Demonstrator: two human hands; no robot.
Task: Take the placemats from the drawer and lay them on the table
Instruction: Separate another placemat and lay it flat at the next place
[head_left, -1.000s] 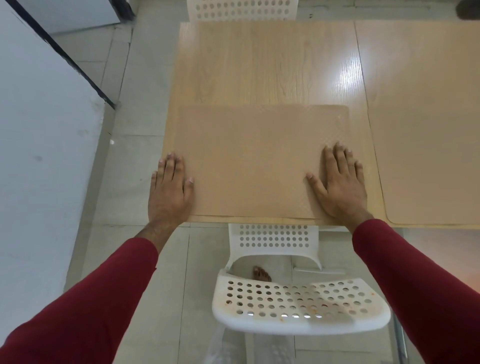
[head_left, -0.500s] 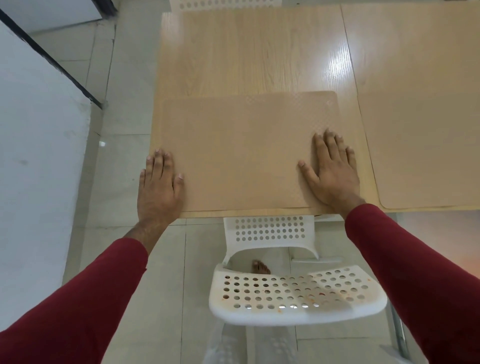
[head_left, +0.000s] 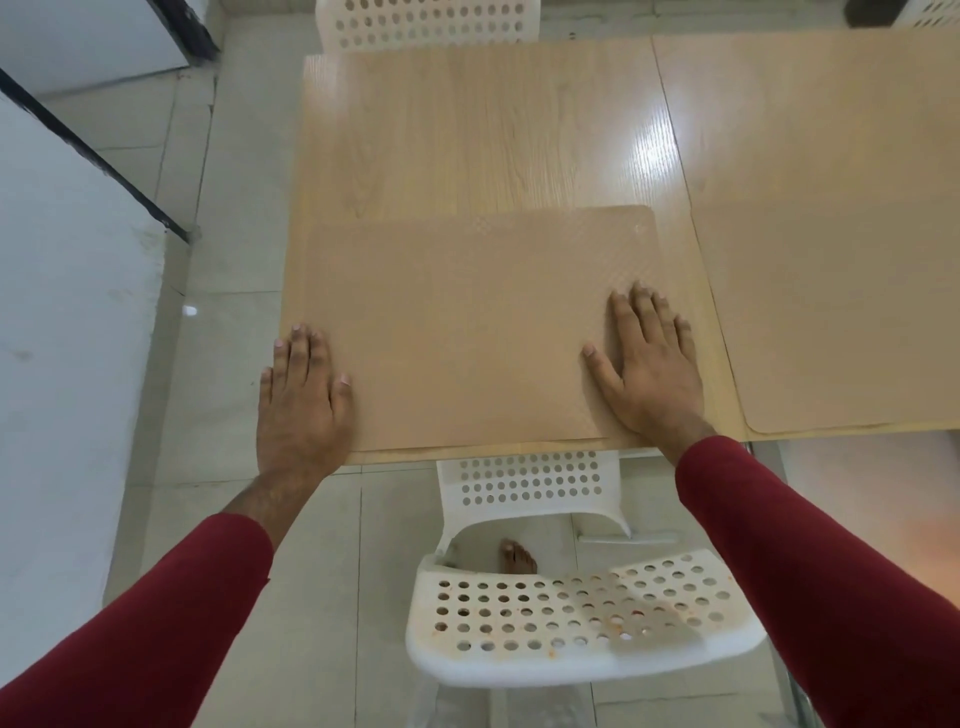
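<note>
Tan placemat (head_left: 467, 332) is lying on the table (head_left: 467, 130); you are pressing your left hand (head_left: 301, 395) and right hand (head_left: 649, 364) flat, fingers straight, squaring it to the edge.

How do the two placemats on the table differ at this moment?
The near placemat shows whole, while the right placemat runs past the frame's right edge. The left hand and right hand rest flat on the near placemat; nothing touches the right placemat. Both are tan, rounded at the corners, lying flat on the table.
</note>
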